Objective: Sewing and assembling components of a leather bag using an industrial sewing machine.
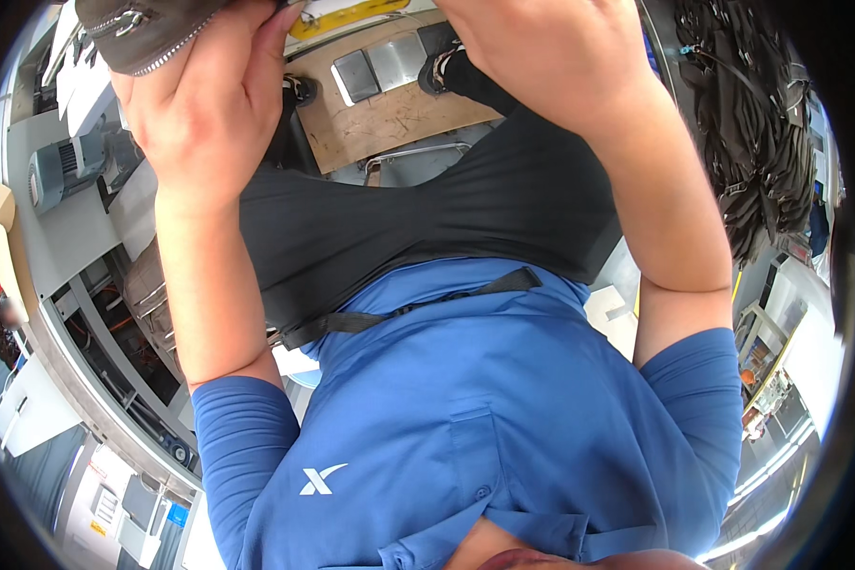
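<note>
At the upper left, my left hand has its fingers closed on a dark piece of fabric with a metal zipper along its edge and a zipper pull. The thumb and fingertips pinch near the top edge of the view, where part of the fabric is cut off. My right hand is at the top, right of the middle, with its back toward me. Its fingers run out of the view, so what they touch or hold is hidden.
Beneath my hands lies a wooden foot board with metal plates, a shoe on either side. A grey motor sits at the left by a machine frame. A large bundle of dark pieces hangs at the right.
</note>
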{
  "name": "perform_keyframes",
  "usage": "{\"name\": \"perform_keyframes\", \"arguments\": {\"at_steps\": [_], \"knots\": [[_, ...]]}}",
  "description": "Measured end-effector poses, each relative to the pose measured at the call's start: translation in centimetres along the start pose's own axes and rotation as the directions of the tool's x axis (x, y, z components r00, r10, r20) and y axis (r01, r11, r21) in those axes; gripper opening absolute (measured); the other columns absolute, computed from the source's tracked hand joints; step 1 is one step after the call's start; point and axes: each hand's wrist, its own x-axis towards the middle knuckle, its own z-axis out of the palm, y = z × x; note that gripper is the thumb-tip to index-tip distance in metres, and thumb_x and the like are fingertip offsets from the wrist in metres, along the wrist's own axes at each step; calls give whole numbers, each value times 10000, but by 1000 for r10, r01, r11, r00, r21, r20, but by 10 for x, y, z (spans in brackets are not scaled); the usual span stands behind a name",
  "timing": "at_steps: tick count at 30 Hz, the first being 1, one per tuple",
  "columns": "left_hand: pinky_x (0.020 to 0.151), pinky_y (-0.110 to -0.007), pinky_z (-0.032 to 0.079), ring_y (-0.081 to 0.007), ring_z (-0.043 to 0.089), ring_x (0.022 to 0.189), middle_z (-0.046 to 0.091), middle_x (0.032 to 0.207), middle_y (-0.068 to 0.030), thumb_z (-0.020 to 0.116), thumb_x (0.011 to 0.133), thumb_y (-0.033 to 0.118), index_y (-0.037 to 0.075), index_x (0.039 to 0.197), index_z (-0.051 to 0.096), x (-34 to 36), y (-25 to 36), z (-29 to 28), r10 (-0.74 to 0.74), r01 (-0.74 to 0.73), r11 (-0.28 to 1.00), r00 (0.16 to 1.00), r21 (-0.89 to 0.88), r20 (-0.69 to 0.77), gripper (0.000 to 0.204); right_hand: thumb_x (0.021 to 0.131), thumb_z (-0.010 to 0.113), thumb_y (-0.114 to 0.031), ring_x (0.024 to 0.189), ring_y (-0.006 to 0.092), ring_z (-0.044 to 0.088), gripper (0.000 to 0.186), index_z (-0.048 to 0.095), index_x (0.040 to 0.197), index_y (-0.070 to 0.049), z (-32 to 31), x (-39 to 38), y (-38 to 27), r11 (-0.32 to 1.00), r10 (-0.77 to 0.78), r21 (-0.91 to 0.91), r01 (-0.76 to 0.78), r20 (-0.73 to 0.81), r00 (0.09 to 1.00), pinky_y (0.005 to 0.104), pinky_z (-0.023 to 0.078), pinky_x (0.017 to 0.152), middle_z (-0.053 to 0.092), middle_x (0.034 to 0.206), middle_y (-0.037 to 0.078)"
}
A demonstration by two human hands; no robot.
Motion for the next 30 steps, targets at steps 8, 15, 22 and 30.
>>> {"name": "perform_keyframes", "arguments": {"at_steps": [8, 15, 22, 30], "knots": [[779, -325, 534, -241, 697, 839, 755, 947, -86, 869, 741, 57, 42, 829, 748, -2, -2, -1, 29, -28, 999, 1000, -28, 7, 151, 732, 674, -113, 1017, 372, 579, 231, 719, 943, -27, -21, 14, -17, 950, 215, 210, -230, 93, 972, 462, 493, 885, 609, 1178, 167], [799, -333, 532, -249, 693, 843, 751, 932, -74, 859, 761, 81, 63, 835, 757, -7, -6, -6, 37, -37, 998, 999, 43, 10, 127, 717, 732, -124, 1010, 387, 597, 247, 729, 948, -37, -22, 8, -17, 997, 50, 55, -55, 94, 994, 469, 501, 889, 618, 1175, 182], [806, -436, 517, -355, 643, 882, 678, 950, -185, 694, 731, 144, -20, 777, 678, -60, -13, -28, -237, 158, 891, 962, -425, -139, 171, 670, 781, -240, 837, 288, 617, 250, 590, 720, -85, -77, -2, -47, 878, 268, 383, -286, 100, 958, 441, 514, 738, 622, 951, 109], [1026, -406, 431, -263, 583, 1174, 616, 1286, -224, 527, 937, 595, -123, 1294, 545, -22, -22, -30, -481, 414, 162, 826, -896, 294, 802, 927, 558, -134, 971, 348, 615, 232, 665, 1037, 41, -57, 33, -8, 307, 655, 646, -699, 389, 647, 426, 464, 990, 673, 1015, 183]]}}
